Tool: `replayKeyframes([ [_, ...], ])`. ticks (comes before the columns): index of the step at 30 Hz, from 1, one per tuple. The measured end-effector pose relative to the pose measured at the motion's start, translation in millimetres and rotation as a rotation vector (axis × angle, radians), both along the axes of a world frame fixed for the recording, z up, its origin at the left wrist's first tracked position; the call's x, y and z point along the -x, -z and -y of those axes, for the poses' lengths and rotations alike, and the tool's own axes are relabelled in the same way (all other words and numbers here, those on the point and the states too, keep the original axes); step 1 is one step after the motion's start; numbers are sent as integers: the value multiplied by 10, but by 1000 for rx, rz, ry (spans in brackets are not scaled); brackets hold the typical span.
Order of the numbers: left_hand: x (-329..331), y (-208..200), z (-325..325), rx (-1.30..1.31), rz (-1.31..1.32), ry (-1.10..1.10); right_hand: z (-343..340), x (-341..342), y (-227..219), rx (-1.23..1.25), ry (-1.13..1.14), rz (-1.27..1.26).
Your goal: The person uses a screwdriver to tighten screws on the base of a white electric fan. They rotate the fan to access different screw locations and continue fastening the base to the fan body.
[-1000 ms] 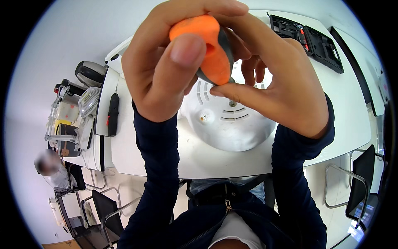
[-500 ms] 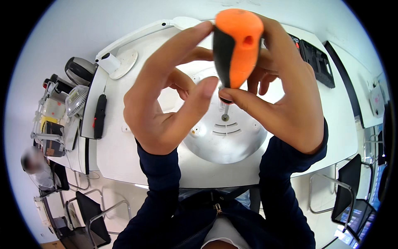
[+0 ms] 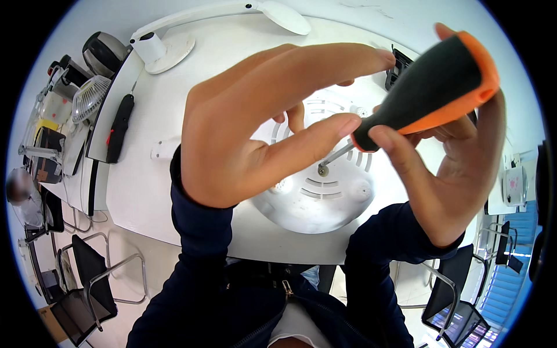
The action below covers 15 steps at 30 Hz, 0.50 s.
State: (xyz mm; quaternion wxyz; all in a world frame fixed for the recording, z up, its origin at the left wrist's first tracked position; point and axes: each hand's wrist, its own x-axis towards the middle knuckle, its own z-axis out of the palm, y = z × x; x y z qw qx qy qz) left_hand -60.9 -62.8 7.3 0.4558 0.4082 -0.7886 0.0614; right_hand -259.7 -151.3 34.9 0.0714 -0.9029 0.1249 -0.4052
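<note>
A screwdriver (image 3: 444, 81) with a black and orange handle is tilted in my right hand (image 3: 458, 168), thumb on its collar and fingers behind the handle. Its shaft slants down to a screw (image 3: 323, 170) in a silvery, domed round metal cover (image 3: 313, 217) with curved slots. My left hand (image 3: 249, 122) arches over the cover, its index finger and thumb wide apart; the thumb tip is at the handle's neck, and whether it touches cannot be told. My two hands hide much of the cover's far side.
A white desk lamp (image 3: 152, 49) stands at the far left of the white table (image 3: 145, 200). A black tool with a thin bit (image 3: 120, 127) lies near the left edge. A black case (image 3: 400, 68) shows partly behind the screwdriver. Chairs (image 3: 96, 290) stand off the near side.
The screwdriver's handle has tipped from nearly upright over to the right, my right hand moving right with it. My left index finger has come off the handle's top. The view has shifted.
</note>
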Motion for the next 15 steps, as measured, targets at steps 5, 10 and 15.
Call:
replayKeyframes([
  [5,93,41,-42,-190,-47,-142,130,106,-21,201,114,-78],
  [10,156,140,-20,-320,44,-240,133,77,79,55,171,20],
  [15,191,195,-8,-413,108,-237,121,52,121,-2,157,31],
])
